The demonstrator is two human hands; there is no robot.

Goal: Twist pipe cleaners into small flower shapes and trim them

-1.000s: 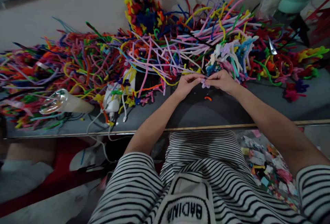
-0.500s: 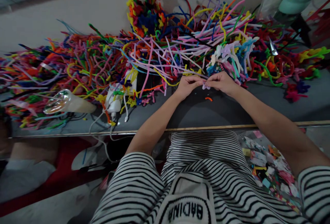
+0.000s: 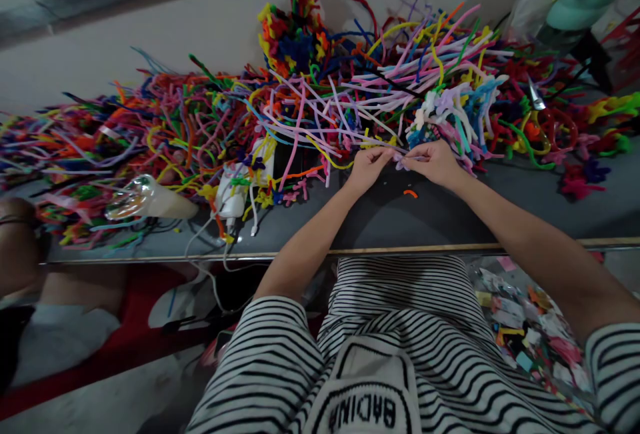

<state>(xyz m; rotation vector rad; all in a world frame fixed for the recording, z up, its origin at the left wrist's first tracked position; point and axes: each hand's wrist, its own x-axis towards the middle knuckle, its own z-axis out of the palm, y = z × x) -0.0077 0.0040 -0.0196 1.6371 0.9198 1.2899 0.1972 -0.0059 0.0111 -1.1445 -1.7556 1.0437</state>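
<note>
Between my two hands is a lilac pipe cleaner (image 3: 399, 161), bent into small loops. My left hand (image 3: 369, 169) pinches it from the left with thumb and forefinger. From the other side my right hand (image 3: 436, 163) grips the looped part, its fingertips close to the left ones and covering some of it. A short orange piece of pipe cleaner (image 3: 411, 194) lies on the dark grey table (image 3: 380, 224) just below the hands. Right behind my right hand sits a bunch of white, pink and blue pipe-cleaner shapes (image 3: 457, 114).
Heaped pipe cleaners (image 3: 195, 121) run along the back of the table. Scissors (image 3: 537, 97) lie at the right, near a pale green machine or lamp (image 3: 575, 4). Left are a white charger (image 3: 231, 197) with cables and a clear-topped container (image 3: 167, 204). Another person's arm (image 3: 17, 244) shows far left.
The whole view has shifted slightly to the right and down. Both hands still hold the lilac pipe cleaner, its loops turned a little and more hidden by the fingers.
</note>
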